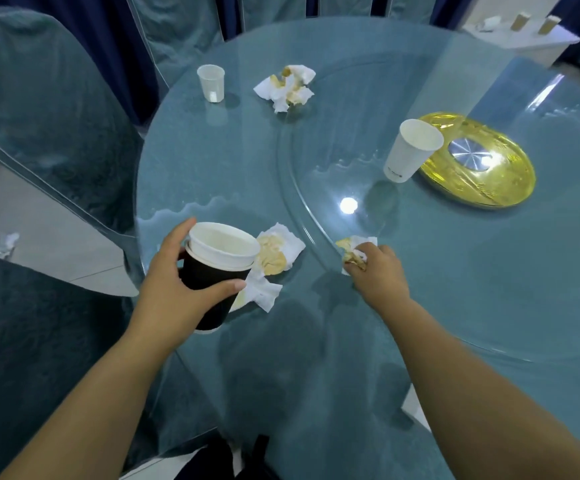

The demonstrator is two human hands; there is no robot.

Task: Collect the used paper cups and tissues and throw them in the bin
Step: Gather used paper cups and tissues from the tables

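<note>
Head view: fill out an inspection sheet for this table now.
Surface: glass-topped round table, teal cloth beneath.
Job's things: stacked cups; held tissue; stained near tissue beside the stacked cups; far tissue; small clear cup; white paper cup, upright.
Clutter: gold disc beside the white paper cup.
Hands: left hand grips the stacked cups; right hand pinches the held tissue.
Cables: nothing seen.
Surroundings: covered chairs; far side table bearing cups.

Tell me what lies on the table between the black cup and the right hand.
In the head view, stained crumpled tissues lie right beside the black cup; from there to the right hand, which grips another tissue, bare glass tabletop.
</note>
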